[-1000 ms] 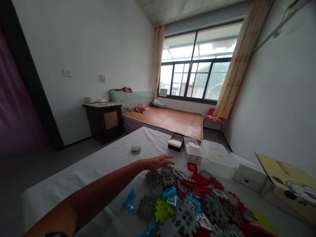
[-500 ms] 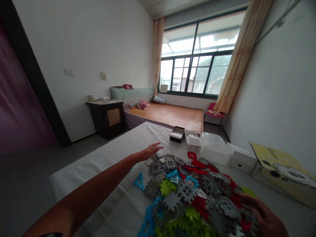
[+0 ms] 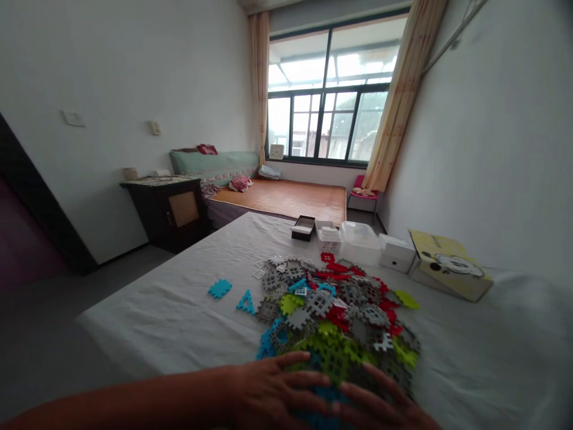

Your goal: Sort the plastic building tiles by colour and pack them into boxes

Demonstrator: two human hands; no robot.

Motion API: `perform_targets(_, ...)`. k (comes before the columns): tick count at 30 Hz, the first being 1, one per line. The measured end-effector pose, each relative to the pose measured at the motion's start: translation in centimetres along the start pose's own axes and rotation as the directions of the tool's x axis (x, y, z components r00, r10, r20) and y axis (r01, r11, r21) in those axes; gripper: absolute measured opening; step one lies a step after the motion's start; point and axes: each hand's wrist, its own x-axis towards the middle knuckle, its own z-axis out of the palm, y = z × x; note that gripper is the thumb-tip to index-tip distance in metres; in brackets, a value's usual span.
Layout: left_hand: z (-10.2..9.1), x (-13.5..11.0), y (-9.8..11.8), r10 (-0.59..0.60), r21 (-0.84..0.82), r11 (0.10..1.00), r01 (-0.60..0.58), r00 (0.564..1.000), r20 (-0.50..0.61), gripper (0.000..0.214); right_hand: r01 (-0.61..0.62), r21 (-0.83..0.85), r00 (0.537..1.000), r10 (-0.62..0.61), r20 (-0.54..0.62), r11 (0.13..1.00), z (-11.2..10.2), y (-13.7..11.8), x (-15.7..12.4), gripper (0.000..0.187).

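Fingers of the left hand [image 3: 273, 391] lie spread flat on the near edge of the pile of interlocking plastic tiles [image 3: 333, 310]; the right hand [image 3: 380, 406] rests open beside it, gripping nothing, on the white-covered table [image 3: 179, 310]

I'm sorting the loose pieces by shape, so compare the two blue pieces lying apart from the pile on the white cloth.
The blue triangular plastic piece has an open centre, while the blue squarish plastic piece looks solid. The triangular piece lies close to the pile of interlocking plastic tiles; the squarish piece lies farther left, well clear of it. Both are light blue, notched at the edges, and lie flat on the white cloth.
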Motion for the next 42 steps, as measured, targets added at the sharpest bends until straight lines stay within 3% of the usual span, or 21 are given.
perform_targets(3, -0.2, 1.7, -1.3, -0.036, 0.1, 0.994, 0.038, 0.999, -0.024, 0.036, -0.079, -0.056, 0.991, 0.084, 0.102, 0.995, 0.9, 1.1, -1.1, 0.025)
perform_targets(6, -0.8, 3.1, -3.3, -0.059, 0.175, 0.982, 0.068, 0.997, -0.055, 0.033, -0.158, -0.091, 0.981, 0.167, 0.096, 0.983, 2.0, 3.0, -2.3, 0.024)
perform_targets(9, -1.2, 3.8, -5.8, -0.217, 0.218, 0.944, 0.249, 0.963, -0.159, 0.039, -0.308, -0.13, 0.948, 0.315, 0.042, 0.942, 3.5, 5.1, -2.3, 0.024)
perform_targets(10, -1.4, 3.6, -6.7, -0.301, 0.213, 0.914, 0.346, 0.928, -0.218, 0.042, -0.381, -0.145, 0.922, 0.388, 0.02, 0.913, 4.0, 5.8, -2.0, 0.023)
perform_targets(12, -1.5, 2.4, -8.5, -0.478, 0.166, 0.819, 0.549, 0.813, -0.332, 0.044, -0.533, -0.159, 0.844, 0.535, -0.037, 0.831, 4.7, 7.2, -1.2, 0.018)
perform_targets(15, -1.5, -2.4, -10.2, -0.711, 0.03, 0.622, 0.782, 0.581, -0.396, 0.046, -0.734, -0.152, 0.679, 0.723, -0.126, 0.662, 4.6, 8.8, -0.6, 0.02)
perform_targets(16, -1.4, -4.7, -10.3, -0.776, -0.023, 0.56, 0.828, 0.515, -0.363, 0.051, -0.779, -0.145, 0.626, 0.766, -0.145, 0.61, 4.3, 9.0, -0.7, 0.023)
perform_targets(18, -1.0, -9.3, -9.8, -0.87, -0.102, 0.465, 0.879, 0.433, -0.235, 0.068, -0.837, -0.121, 0.547, 0.821, -0.164, 0.534, 3.2, 9.0, -1.6, 0.03)
perform_targets(21, -0.2, -14.5, -7.6, -0.921, -0.16, 0.388, 0.908, 0.388, -0.032, 0.096, -0.867, -0.096, 0.498, 0.854, -0.151, 0.489, 1.8, 7.8, -4.4, 0.036)
perform_targets(22, 0.1, -15.2, -6.8, -0.919, -0.169, 0.386, 0.907, 0.394, 0.014, 0.101, -0.874, -0.097, 0.485, 0.863, -0.139, 0.475, 1.6, 7.2, -5.6, 0.037)
perform_targets(24, 0.6, -15.0, -5.4, -0.892, -0.185, 0.428, 0.885, 0.446, 0.069, 0.108, -0.891, -0.101, 0.452, 0.886, -0.109, 0.442, 1.7, 6.3, -8.0, 0.04)
perform_targets(27, 1.4, -11.8, -4.7, -0.833, -0.196, 0.513, 0.836, 0.54, 0.123, 0.115, -0.916, -0.083, 0.398, 0.915, -0.068, 0.392, 2.5, 5.5, -10.9, 0.042)
perform_targets(30, 2.2, -7.8, -5.5, -0.797, -0.179, 0.56, 0.809, 0.585, 0.149, 0.121, -0.93, -0.057, 0.365, 0.93, -0.043, 0.363, 3.3, 5.2, -12.5, 0.042)
perform_targets(37, 4.2, -1.8, -8.2, -0.724, -0.204, 0.671, 0.713, 0.69, 0.03, 0.121, -0.923, -0.055, 0.384, 0.918, -0.099, 0.38, 4.4, 4.7, -13.4, 0.04)
perform_targets(42, 4.8, 3.4, -7.7, -0.665, -0.175, 0.746, 0.642, 0.732, -0.148, 0.099, -0.909, -0.016, 0.416, 0.902, -0.111, 0.417, 6.2, 4.6, -15.5, 0.039)
